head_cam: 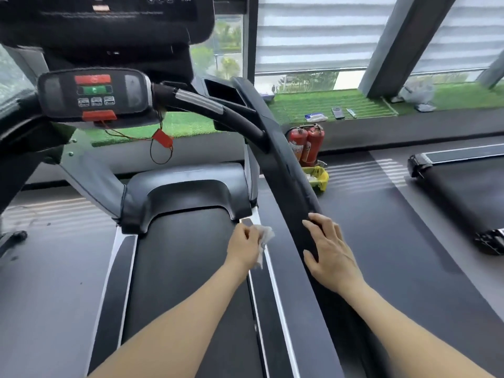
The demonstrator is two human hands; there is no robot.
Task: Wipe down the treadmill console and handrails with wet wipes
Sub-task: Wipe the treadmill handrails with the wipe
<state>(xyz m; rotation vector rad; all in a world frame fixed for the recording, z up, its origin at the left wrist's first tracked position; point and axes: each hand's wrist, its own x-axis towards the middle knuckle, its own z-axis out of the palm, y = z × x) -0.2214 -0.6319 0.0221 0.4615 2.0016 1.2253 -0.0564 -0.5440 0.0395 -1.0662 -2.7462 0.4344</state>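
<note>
Console [94, 94], "OK" legible, left hand [243, 242] holding wipe [264, 237]

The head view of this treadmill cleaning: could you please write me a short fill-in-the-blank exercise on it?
1. The white wet wipe is held in the ____ hand.
2. The right hand rests on the black ____ of the treadmill.
3. Two ____ fire extinguishers stand on the floor beyond the handrail.
4. The safety clip hanging below the control panel is ____.

Missing words: left; handrail; red; red
</note>
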